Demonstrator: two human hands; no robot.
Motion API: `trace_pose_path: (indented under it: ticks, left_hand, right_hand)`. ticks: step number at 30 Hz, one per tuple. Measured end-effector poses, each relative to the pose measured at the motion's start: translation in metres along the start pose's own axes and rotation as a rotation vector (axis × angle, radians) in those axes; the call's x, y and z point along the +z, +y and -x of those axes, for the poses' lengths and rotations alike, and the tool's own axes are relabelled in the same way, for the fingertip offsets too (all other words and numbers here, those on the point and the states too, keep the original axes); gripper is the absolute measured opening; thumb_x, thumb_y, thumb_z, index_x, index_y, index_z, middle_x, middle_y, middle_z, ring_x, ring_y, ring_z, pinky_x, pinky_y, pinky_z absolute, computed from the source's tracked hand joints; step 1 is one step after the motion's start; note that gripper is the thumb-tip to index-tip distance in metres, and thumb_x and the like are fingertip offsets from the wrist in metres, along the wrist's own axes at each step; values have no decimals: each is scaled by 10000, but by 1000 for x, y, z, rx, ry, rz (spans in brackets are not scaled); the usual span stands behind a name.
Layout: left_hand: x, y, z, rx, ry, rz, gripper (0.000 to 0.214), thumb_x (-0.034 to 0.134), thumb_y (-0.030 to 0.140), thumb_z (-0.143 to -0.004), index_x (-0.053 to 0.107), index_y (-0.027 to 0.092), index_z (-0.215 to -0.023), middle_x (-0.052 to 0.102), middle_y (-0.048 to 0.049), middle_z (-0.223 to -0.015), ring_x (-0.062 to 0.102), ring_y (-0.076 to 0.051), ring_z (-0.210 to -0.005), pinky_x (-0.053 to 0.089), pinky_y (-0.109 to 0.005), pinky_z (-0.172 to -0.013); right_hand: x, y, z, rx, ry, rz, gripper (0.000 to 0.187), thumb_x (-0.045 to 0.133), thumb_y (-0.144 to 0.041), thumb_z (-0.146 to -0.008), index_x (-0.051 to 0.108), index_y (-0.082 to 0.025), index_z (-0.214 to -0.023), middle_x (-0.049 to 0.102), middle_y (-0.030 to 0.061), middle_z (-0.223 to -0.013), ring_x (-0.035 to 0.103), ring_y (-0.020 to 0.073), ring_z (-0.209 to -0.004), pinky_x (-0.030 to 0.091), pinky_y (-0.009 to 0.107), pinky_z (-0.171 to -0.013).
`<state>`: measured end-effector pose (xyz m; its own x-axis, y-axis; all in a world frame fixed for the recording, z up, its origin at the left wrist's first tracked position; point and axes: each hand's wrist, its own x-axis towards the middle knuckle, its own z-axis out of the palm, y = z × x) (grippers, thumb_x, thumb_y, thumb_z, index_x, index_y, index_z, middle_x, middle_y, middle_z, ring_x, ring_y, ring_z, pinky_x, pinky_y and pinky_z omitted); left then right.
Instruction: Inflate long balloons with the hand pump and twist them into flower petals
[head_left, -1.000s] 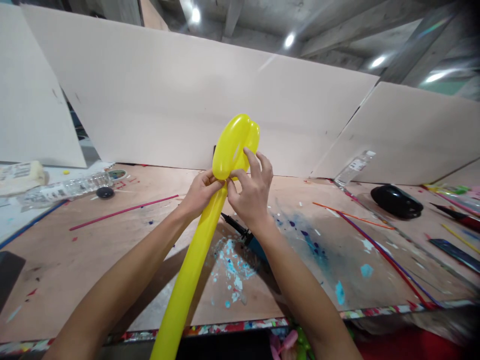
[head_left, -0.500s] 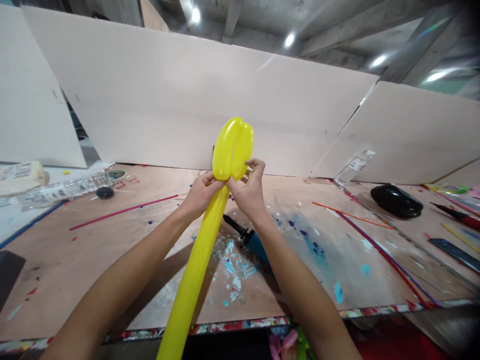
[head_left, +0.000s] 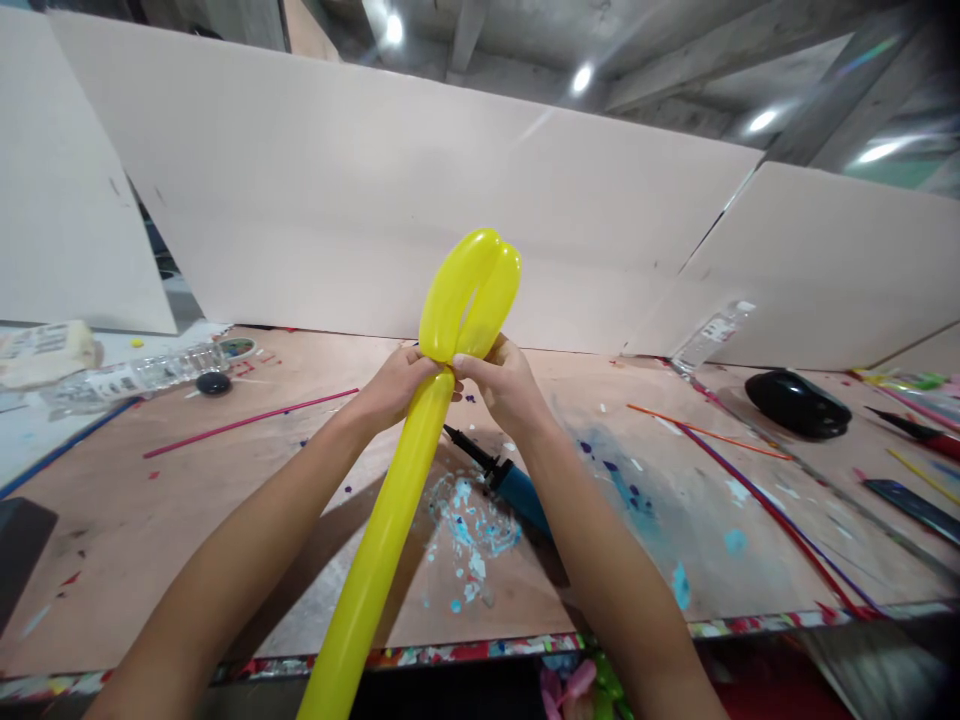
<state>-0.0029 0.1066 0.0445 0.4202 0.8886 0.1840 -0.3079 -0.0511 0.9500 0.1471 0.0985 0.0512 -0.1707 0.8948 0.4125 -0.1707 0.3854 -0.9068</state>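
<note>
A long yellow balloon (head_left: 390,520) runs from the bottom edge up to a folded loop of two short segments at its top. My left hand (head_left: 394,385) is closed on the balloon just below the loop. My right hand (head_left: 504,385) is closed on the base of the loop from the right side. Both hands meet at the twist above the table (head_left: 150,520).
A blue hand pump (head_left: 506,480) with a black nozzle lies under my right forearm. A plastic bottle (head_left: 142,375) lies at the far left, and a black object (head_left: 795,402) at the right. Thin uninflated balloons (head_left: 240,425) are scattered about. White boards stand behind.
My right hand's fingers, spread over the loop a second ago, have closed around its base. The loop's two segments have turned slightly and now stand taller.
</note>
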Motion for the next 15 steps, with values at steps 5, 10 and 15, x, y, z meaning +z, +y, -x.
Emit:
trace_pose_path:
  ticks: [5,10,15]
  left_hand:
    - [0,-2,-1,-20,-10,68,195,648,275,-730,654,106,-827,653,-57,-709,624,-157,-642,542,-333,-706]
    - [-1,1,4,-2,-132,189,201,628,248,-726,655,116,-875,654,-67,-744,628,-178,-701,549,-374,-722]
    - [-6,4,8,-38,-253,285,333,622,262,-725,617,164,-1043,652,-98,-964,646,-222,-810,537,-445,-780]
  right_hand:
    - [0,-3,0,-66,26,-34,373,724,-282,-676,548,-195,-994,621,18,-919,580,137,-760,495,280,-678]
    - [1,-12,2,-76,54,19,369,727,-324,-687,546,-188,-979,630,29,-916,587,129,-751,501,266,-686]
    - [0,-10,1,-71,70,34,405,707,-379,-701,522,-200,-1015,636,38,-948,596,135,-772,503,265,-684]
